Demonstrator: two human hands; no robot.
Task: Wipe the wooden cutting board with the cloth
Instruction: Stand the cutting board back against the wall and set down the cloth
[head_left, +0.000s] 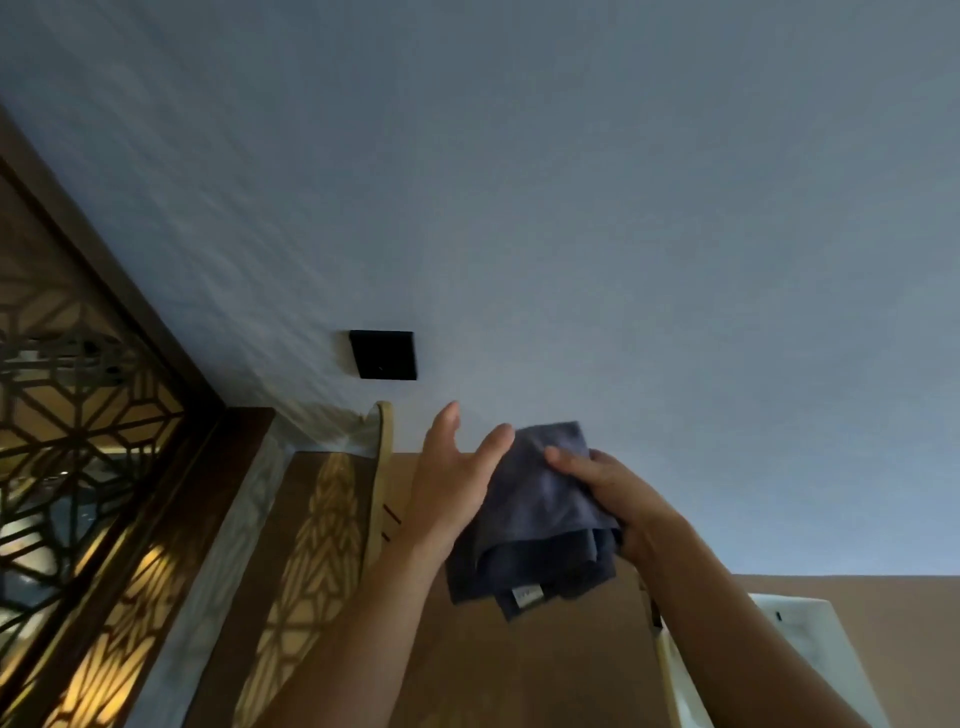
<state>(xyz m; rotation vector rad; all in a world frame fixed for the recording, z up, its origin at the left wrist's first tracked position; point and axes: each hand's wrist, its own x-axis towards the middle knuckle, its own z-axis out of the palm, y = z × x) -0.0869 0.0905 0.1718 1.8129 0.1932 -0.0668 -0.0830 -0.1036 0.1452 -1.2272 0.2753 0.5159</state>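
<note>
A person holds a folded blue-grey cloth (540, 514) in the air between two bare hands, above a brown countertop (519, 670). The right hand (618, 499) grips the cloth's right side, thumb on top and fingers curled beneath. The left hand (457, 478) is spread, fingers extended, its palm against the cloth's left edge. The wooden cutting board (382, 467) stands on edge against the wall (571, 208), just left of the left hand, near the countertop's rear edge.
</note>
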